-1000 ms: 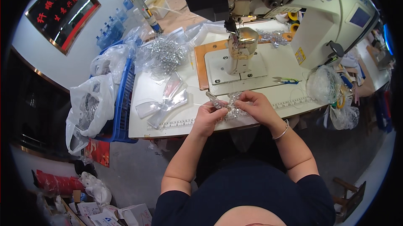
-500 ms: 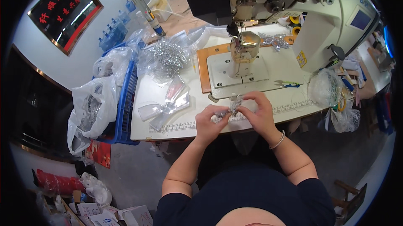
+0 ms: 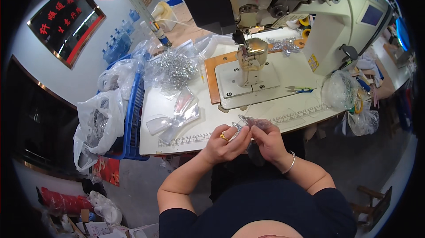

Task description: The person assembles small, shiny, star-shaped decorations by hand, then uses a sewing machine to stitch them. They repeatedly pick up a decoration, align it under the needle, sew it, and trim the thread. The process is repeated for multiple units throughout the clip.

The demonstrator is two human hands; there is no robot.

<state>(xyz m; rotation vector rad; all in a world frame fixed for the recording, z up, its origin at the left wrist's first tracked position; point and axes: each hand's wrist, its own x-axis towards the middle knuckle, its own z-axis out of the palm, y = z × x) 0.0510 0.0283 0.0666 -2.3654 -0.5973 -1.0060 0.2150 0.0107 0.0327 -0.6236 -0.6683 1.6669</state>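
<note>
Close together at the front edge of the table, my two hands work on one small, shiny silver piece [image 3: 244, 118] of crumpled, see-through material. My left hand [image 3: 226, 145], with a gold ring, is closed and pinches its left side. My right hand [image 3: 269, 144], with a bracelet at the wrist, pinches its right side between thumb and fingers. Part of the piece is hidden by the fingers. Beyond the hands stands a white sewing machine [image 3: 325, 39], its metal plate [image 3: 230, 81] set in the tabletop. Thread snips [image 3: 302, 90] lie right of the plate.
A printed ruler strip [image 3: 190, 139] runs along the table's front edge. Clear plastic pieces [image 3: 189, 113] and a heap of silver pieces [image 3: 175, 67] lie left. A blue crate [image 3: 133, 123] with a white plastic bag [image 3: 114, 118] adjoins the table. A clear bag [image 3: 340, 90] sits right.
Both hands have drawn a little nearer to my body and closer together. The left hand has turned, showing its ring. The silver piece stays between them, and the view has shifted slightly.
</note>
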